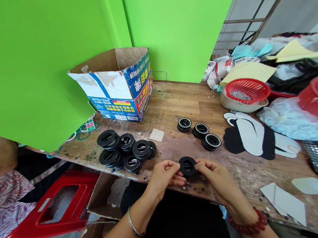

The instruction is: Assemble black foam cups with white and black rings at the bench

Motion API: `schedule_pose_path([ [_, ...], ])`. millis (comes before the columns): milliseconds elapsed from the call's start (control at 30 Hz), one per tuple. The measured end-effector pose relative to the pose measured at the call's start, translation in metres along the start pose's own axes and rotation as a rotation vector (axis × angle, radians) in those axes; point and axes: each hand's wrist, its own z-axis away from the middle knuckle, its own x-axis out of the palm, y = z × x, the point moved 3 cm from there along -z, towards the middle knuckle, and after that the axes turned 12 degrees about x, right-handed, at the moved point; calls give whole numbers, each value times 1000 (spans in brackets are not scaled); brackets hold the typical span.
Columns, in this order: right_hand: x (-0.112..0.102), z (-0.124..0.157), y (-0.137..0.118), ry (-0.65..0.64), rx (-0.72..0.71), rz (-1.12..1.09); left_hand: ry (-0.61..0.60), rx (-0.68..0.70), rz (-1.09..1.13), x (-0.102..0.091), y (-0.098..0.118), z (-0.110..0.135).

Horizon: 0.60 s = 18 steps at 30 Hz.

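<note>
Both my hands hold one black round disc (187,166) with a slot in its middle, at the near edge of the wooden table (180,106). My left hand (164,176) pinches its left rim, fingers curled. My right hand (216,176) pinches its right rim. A heap of several black discs (125,150) lies to the left of my hands. Three discs with pale rings (200,130) sit in a row beyond my hands.
An open cardboard box (118,85) stands at the back left. Black and white cut-out shapes (250,136) lie to the right. Red baskets (246,90), a white bowl and clear bags crowd the right side. A red stool (59,209) and another person's patterned sleeve (7,202) are at lower left.
</note>
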Motion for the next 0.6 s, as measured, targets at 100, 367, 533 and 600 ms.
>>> schedule_pose_path([
  [100,0,2,-2,52,-51,78,3,4,-30,1,2,-1],
  [367,6,11,-12,318,-485,719,-74,4,-88,3,6,-5],
  [533,-4,4,-17,275,-352,940,-71,7,-109,2,6,-8],
  [600,-8,-3,-18,159,-314,802,-63,13,-122,2,7,-9],
])
